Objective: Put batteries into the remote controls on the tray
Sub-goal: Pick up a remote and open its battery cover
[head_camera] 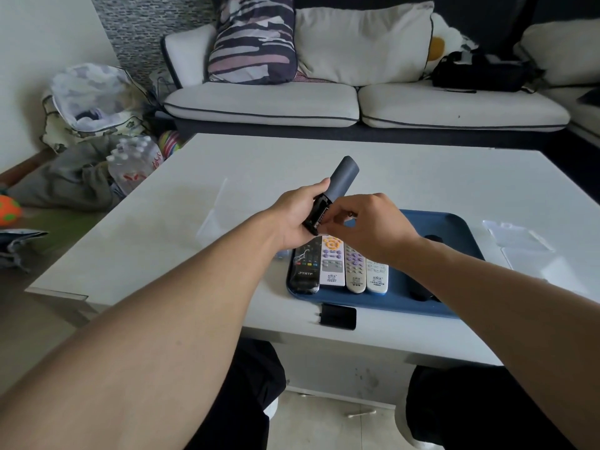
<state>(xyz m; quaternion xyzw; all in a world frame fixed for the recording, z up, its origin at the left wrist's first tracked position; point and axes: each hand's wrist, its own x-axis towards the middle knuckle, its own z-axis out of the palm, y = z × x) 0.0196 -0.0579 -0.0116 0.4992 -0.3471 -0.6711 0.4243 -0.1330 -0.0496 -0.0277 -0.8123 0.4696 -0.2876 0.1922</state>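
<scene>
The left hand (293, 219) grips a dark grey remote control (334, 186) in the air above the white table (162, 228), just over the far left corner of the blue tray (454, 235). Its fingers curl round the lower part of the body, and the remote slants up and away toward the sofa (357, 102). The remote's back faces up, with the open battery compartment (319, 214) showing at its near end. The right hand (367, 228) is at that compartment, thumb and fingers bent together in a pinch against the opening; what they hold is hidden, so I cannot tell whether a battery is between them. On the left part of the tray four more remotes lie side by side, buttons up: a black remote (305, 267) nearest the tray's left edge, then a white remote with an orange ring of keys (331, 261), a grey-white remote with purple keys (354, 269), and a small white remote (376, 276) partly under the right wrist. A black battery cover (337, 316) lies on the table between the tray's near edge and the table's near edge. Clear plastic packaging (516, 237) rests near the table's right edge, beyond the tray.
</scene>
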